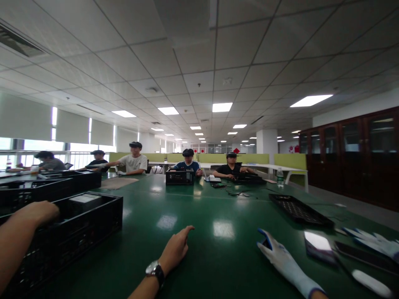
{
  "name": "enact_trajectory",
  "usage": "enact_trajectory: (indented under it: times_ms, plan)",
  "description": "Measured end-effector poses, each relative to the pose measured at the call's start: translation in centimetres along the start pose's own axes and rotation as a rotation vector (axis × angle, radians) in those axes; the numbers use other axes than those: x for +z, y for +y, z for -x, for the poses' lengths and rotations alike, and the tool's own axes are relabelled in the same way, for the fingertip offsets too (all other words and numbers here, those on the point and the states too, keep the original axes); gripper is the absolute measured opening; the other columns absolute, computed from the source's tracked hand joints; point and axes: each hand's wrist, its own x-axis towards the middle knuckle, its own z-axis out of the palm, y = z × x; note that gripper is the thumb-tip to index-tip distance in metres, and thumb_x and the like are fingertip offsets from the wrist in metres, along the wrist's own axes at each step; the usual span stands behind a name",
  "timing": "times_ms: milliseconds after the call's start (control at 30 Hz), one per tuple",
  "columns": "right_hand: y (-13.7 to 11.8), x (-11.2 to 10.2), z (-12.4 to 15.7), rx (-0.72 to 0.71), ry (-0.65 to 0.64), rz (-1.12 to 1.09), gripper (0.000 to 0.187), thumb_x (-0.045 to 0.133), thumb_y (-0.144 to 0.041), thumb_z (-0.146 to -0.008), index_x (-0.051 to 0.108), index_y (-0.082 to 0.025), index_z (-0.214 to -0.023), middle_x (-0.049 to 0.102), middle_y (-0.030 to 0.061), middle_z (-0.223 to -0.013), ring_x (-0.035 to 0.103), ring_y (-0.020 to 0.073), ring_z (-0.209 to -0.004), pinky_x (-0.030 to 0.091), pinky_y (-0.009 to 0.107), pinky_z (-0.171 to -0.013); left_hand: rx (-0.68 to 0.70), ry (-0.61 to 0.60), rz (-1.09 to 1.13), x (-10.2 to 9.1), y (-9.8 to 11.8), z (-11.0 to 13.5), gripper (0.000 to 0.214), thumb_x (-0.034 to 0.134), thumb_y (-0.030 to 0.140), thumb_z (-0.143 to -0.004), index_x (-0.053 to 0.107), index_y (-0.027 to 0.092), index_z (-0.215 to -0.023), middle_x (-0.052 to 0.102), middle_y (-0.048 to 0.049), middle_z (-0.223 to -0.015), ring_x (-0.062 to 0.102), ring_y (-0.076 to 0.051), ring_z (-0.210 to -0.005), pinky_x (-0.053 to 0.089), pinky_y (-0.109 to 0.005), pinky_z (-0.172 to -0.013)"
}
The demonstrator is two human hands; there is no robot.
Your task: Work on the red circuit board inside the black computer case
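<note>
My bare left hand (176, 249) rests loosely curled and empty on the table (218, 203). My gloved right hand (279, 255) lies open left of the phone (318, 246). The spare glove (374, 243) lies right of the phone, nearer my right hand.

Black crate (77, 224) — left end cut off.

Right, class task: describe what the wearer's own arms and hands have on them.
Left hand: bare, no sleeve in view, a silver-cased wristwatch on a dark strap. Right hand: a white knit glove with blue edging at thumb and cuff. The bare arm at far left may be someone else's.
</note>
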Motion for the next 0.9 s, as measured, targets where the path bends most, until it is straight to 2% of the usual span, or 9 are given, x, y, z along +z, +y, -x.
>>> enact_trajectory:
  times_ms: [200, 333, 500, 600, 700, 767, 833, 900]
  plan:
    - [0.6, 1.3, -0.3, -0.068, -0.026, 0.083, 0.054, 0.053, -0.024, -0.075, 0.072, -0.024, -0.125, 0.049, 0.0101, -0.152, 0.046, 0.0441, -0.137, 0.038, 0.061, -0.113, 0.033, 0.012, -0.040, -0.2, 0.2, -0.1, 0.067, 0.047, -0.003, -0.081, 0.046, 0.025, -0.142, 0.065, -0.0043, -0.105, 0.062, -0.018, -0.088, 0.049, -0.031, -0.081]
    - [0.3, 1.4, -0.1, -0.117, -0.025, 0.017, 0.051, 0.046, -0.023, -0.079, 0.074, -0.027, -0.122, 0.054, 0.0065, -0.147, 0.032, 0.0400, -0.145, 0.026, 0.062, -0.121, 0.093, 0.070, -0.094, -0.6, 1.3, -0.2, 0.064, 0.045, -0.005, -0.080, 0.051, 0.024, -0.137, 0.063, -0.0065, -0.115, 0.059, -0.021, -0.103, 0.048, -0.036, -0.093]
    - [-0.8, 0.6, 0.2, -0.128, -0.067, 0.015, 0.053, 0.051, -0.022, -0.076, 0.073, -0.028, -0.123, 0.050, 0.0060, -0.151, 0.038, 0.0390, -0.143, 0.033, 0.058, -0.119, 0.184, 0.120, -0.197, -1.3, 3.5, -0.1, 0.053, 0.046, -0.002, -0.082, 0.057, 0.023, -0.127, 0.062, -0.0066, -0.113, 0.056, -0.024, -0.106, 0.047, -0.041, -0.096]
    - [-1.4, 0.5, 0.3, -0.131, -0.071, 0.030, 0.054, 0.051, -0.020, -0.076, 0.072, -0.030, -0.124, 0.047, 0.0031, -0.153, 0.034, 0.0379, -0.145, 0.031, 0.057, -0.120, 0.205, 0.163, -0.275, -2.4, 4.3, -0.6, 0.044, 0.048, 0.005, -0.087, 0.058, 0.022, -0.126, 0.061, -0.0077, -0.111, 0.055, -0.026, -0.106, 0.046, -0.043, -0.096]
    - [-2.1, 0.5, 0.4, -0.099, -0.049, -0.008, 0.051, 0.049, -0.025, -0.078, 0.074, -0.028, -0.122, 0.043, 0.0028, -0.156, 0.035, 0.0374, -0.145, 0.031, 0.058, -0.119, 0.149, 0.241, -0.355, -4.3, 4.5, -2.7, 0.037, 0.043, 0.012, -0.095, 0.056, 0.018, -0.130, 0.058, -0.0110, -0.120, 0.051, -0.027, -0.116, 0.043, -0.043, -0.101]
    - [-2.9, 0.2, 0.5, -0.068, -0.010, -0.119, 0.047, 0.048, -0.031, -0.080, 0.074, -0.027, -0.119, 0.047, 0.0035, -0.153, 0.038, 0.0346, -0.144, 0.033, 0.053, -0.119, 0.083, 0.276, -0.415, -5.7, 4.4, -5.3, 0.039, 0.042, 0.016, -0.098, 0.051, 0.016, -0.137, 0.053, -0.0138, -0.130, 0.046, -0.028, -0.127, 0.039, -0.044, -0.108]
    - [-4.1, -0.4, 0.6, -0.019, 0.020, -0.239, 0.044, 0.050, -0.036, -0.079, 0.073, -0.026, -0.116, 0.055, 0.0045, -0.147, 0.042, 0.0325, -0.142, 0.034, 0.048, -0.119, 0.003, 0.268, -0.478, -6.9, 4.3, -8.5, 0.043, 0.048, 0.018, -0.098, 0.047, 0.014, -0.141, 0.051, -0.0154, -0.136, 0.043, -0.030, -0.132, 0.036, -0.047, -0.111]
    - [-5.5, -1.1, 0.7, 0.025, 0.030, -0.302, 0.042, 0.054, -0.039, -0.078, 0.073, -0.025, -0.113, 0.059, 0.0059, -0.143, 0.046, 0.0331, -0.139, 0.036, 0.046, -0.118, -0.098, 0.229, -0.531, -7.6, 3.9, -11.8, 0.044, 0.058, 0.023, -0.096, 0.050, 0.015, -0.139, 0.053, -0.0142, -0.137, 0.047, -0.031, -0.131, 0.039, -0.051, -0.110]
